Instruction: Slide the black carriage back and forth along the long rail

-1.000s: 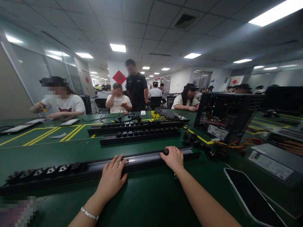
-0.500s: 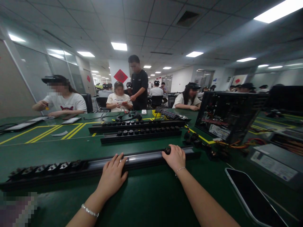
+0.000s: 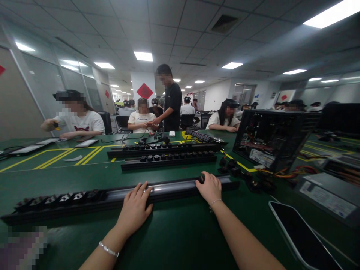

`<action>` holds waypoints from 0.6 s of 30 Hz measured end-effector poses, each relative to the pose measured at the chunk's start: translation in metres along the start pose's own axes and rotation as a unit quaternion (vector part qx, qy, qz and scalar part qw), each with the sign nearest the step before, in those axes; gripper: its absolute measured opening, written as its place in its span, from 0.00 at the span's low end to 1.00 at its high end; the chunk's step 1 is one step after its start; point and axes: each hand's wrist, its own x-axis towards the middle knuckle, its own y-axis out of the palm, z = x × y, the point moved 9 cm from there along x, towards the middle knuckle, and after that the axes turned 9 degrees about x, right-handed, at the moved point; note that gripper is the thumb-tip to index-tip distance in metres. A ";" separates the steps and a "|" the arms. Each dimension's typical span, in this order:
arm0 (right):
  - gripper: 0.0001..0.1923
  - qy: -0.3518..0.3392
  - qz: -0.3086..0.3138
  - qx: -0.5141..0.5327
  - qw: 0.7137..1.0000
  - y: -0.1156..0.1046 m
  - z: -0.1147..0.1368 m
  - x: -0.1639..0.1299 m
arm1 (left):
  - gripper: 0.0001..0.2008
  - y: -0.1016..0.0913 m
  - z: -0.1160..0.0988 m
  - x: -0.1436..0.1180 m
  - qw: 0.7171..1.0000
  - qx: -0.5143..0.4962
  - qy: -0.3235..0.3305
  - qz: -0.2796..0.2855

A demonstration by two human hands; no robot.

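A long black power track rail (image 3: 174, 188) lies across the bench in front of me, with a pale shiny channel along it. Several black track socket adapters (image 3: 66, 198), prongs upward, sit in a row in its left part. Flat on the rail near its middle rests my left hand (image 3: 135, 208), fingers stretched out and holding nothing. Toward the rail's right end, my right hand (image 3: 210, 188) grips a small round black socket adapter (image 3: 201, 179) at the channel; fingers partly hide it.
Two more rails (image 3: 168, 161) with adapters lie behind. Loose black adapters (image 3: 233, 167) are scattered at right. An open computer case (image 3: 275, 140), a metal power supply box (image 3: 329, 195) and a phone (image 3: 302, 232) occupy the right side. Co-workers (image 3: 80, 122) sit across the bench.
My view has shifted slightly. Both hands keep nearly the same places on the rail, and the right still grips the adapter. The standing person in black has moved a little right.
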 end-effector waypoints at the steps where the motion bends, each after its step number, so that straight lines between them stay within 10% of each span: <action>1: 0.24 0.000 0.000 0.000 1.000 0.000 0.000 0.000 | 0.25 0.000 0.000 0.000 1.000 0.000 0.000 -0.001; 18: 0.23 -0.007 -0.017 0.002 1.000 -0.004 -0.002 0.001 | 0.25 -0.001 0.001 0.000 1.000 -0.008 -0.003 0.005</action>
